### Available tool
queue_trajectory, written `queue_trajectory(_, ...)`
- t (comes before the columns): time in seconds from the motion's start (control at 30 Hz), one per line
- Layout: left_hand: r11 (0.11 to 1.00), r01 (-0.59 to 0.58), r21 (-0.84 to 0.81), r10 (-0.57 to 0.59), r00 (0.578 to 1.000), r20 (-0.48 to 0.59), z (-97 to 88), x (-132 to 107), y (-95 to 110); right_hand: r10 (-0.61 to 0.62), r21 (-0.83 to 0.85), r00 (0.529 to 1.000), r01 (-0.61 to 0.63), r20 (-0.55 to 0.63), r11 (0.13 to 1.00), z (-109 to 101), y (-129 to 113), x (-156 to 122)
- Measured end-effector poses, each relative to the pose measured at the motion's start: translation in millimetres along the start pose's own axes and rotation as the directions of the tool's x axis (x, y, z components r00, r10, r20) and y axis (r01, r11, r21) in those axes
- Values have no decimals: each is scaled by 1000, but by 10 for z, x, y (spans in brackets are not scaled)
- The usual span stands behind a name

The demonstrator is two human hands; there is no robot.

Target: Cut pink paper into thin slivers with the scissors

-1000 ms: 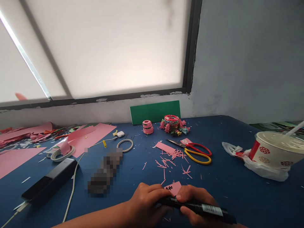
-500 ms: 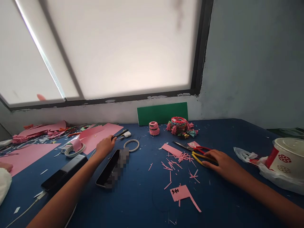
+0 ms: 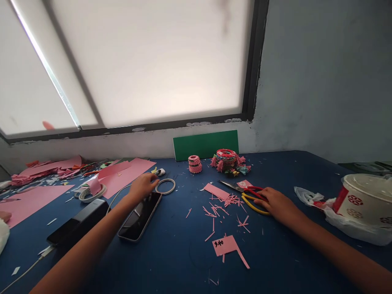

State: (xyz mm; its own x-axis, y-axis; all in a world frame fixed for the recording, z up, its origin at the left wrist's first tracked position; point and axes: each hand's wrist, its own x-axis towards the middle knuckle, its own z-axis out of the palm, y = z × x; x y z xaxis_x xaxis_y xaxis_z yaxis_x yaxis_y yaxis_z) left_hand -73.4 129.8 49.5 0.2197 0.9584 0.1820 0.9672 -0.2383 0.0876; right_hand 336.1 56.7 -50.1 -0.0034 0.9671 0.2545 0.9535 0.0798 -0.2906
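My left hand (image 3: 143, 187) is low over the table, fingers stretched out beside the ring of tape (image 3: 165, 186). Just past its fingertips shows a small dark tip, with a white earbud case (image 3: 160, 172) close by. Below this hand lies a dark-screened phone (image 3: 140, 216). My right hand (image 3: 277, 204) has its fingers closed on the red and yellow handles of the scissors (image 3: 240, 188), whose blades point left. Near the blades are a folded pink paper strip (image 3: 216, 191) and many thin pink paper slivers (image 3: 234, 200). A pink paper piece with black writing (image 3: 226, 246) lies nearer me.
At the back stand a small pink paper ring stack (image 3: 195, 164), a larger colourful paper ring (image 3: 226, 161) and a green board (image 3: 206, 145). Pink sheets (image 3: 125, 179), tape rolls (image 3: 92, 194) and a black power bank (image 3: 78, 222) lie left. A lidded tub (image 3: 364, 202) stands right.
My left hand has moved right towards the tape ring; the black pen-like stick it held is now mostly hidden. My right hand stays at the scissors. The view has shifted slightly.
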Motion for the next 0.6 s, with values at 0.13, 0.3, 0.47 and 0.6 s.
queue_trajectory(0.13,946,-314,-77,321,939,120,251,162,731,51,9,998,-50,-32,999,8,-66,11)
queue_trajectory(0.3,815,-551,-182,578,747,327,482,567,1430,109,34,991,-106,-73,994,-92,-62,-61)
queue_trajectory(0.47,808,-557,-191,564,641,520,508,926,1646,156,188,979,-130,-129,973,-267,-98,-103)
queue_trajectory(0.6,827,-541,-155,512,608,607,494,1040,1736,199,335,972,-149,-122,930,-281,-106,-109)
